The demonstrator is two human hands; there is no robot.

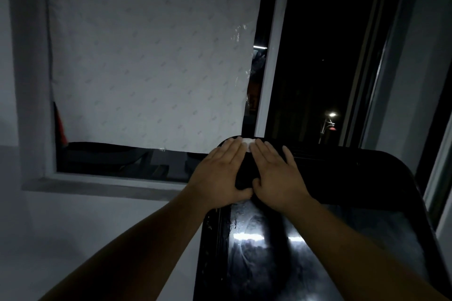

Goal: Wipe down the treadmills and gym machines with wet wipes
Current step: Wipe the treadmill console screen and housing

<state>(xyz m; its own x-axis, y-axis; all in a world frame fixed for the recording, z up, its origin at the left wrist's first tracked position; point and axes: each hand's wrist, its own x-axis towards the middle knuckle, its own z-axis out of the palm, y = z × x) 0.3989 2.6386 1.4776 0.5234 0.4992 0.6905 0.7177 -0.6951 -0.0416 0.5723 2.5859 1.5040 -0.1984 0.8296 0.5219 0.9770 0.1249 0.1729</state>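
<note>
From the head view, a glossy black, round-cornered gym machine panel fills the lower right, its shiny face catching two bright streaks of light. At the panel's far top edge lies a small white wet wipe. Only a narrow strip of it shows, between and just past the fingertips of both hands.

The left hand lies flat on the panel's top left part with its fingers straight and close together, and their tips cover the wipe's left end. The right hand lies flat just beside it with its fingers straight and slightly fanned, and its forefinger tip is at the wipe's right end. Neither hand curls round anything; both press palm down. The thumbs point inward and meet, or nearly meet, at the near side of a dark gap of panel between the palms. Both bare forearms reach in from the bottom edge.

Beyond the panel's top edge hangs a white sheet that covers the left window pane. It carries a faint grey mark repeated in slanting rows, too small and dim to read. Right of the sheet stands a pale upright window bar, and past it the pane is dark, with a lit street lamp above the panel's right part. Left of the panel a grey sill runs under the window. On the panel itself I can make out no lettering in this light.
</note>
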